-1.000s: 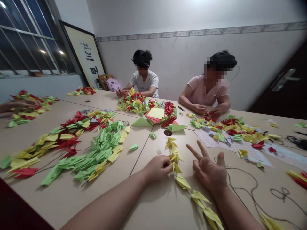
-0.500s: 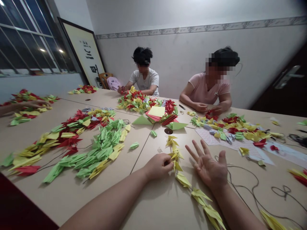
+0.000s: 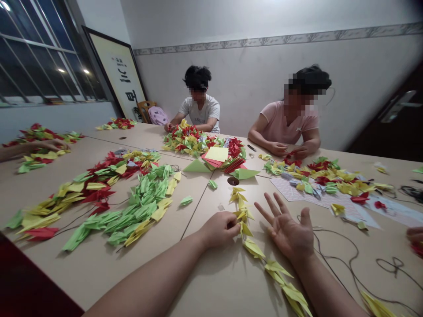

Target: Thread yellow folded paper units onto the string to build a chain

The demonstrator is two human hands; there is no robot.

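A slender garland of folded yellow paper pieces (image 3: 254, 248) lies on the pale beige tabletop (image 3: 201, 281), running from the centre toward the near right. Its pieces are pointed and creased, with sharp tips splaying sideways; those at the far end overlap closely, while the nearer ones sit looser, a dark cord showing between some of them. The yellow looks even throughout, slightly paler on upper folds.

The person's two hands are apart. The left hand (image 3: 220, 231) is curled, pinching the garland at its left side; the exact grip is hidden. The right hand (image 3: 291, 233) is spread palm-up, just right of the garland, holding nothing.
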